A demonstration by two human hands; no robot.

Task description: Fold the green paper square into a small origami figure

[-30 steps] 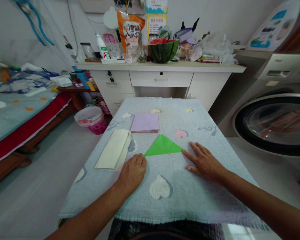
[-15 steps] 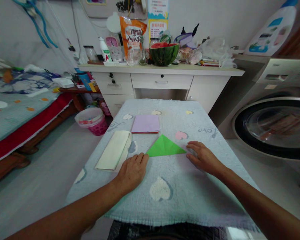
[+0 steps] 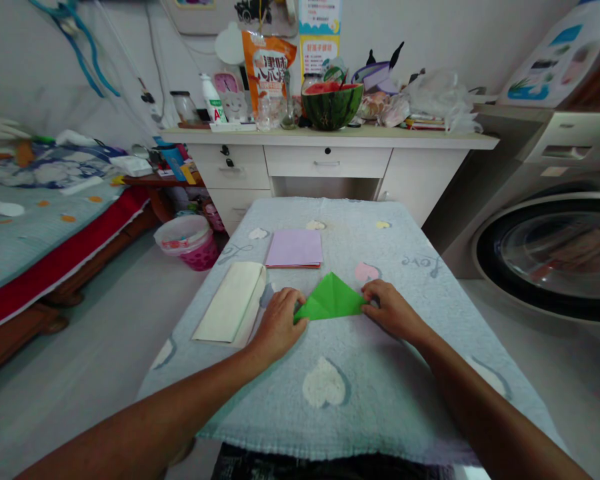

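Observation:
A green sheet of paper (image 3: pixel 333 300), folded into a triangle with its point facing away from me, lies on the cloth-covered table (image 3: pixel 380 393). My left hand (image 3: pixel 281 319) pinches its left corner between thumb and fingers. At the right corner, my right hand (image 3: pixel 387 307) grips the paper the same way. Creases run down the triangle's face. Just beyond it sits a stack of square paper (image 3: pixel 295 248), lilac on top with a reddish edge below. To the left of my left hand lies a folded cream paper or booklet (image 3: pixel 230 303).
Behind the table stands a white cabinet (image 3: pixel 325 160) carrying a cut watermelon (image 3: pixel 333 107), an orange snack bag (image 3: pixel 267 73) and plastic bags. A washing machine (image 3: pixel 545 200) is at the right. On the left are a bed (image 3: pixel 30 233) and a pink bin (image 3: pixel 193 247).
My right hand has moved in from beside the triangle and now grips its right corner. My left hand has shifted forward and now pinches the left corner. The view has shifted slightly.

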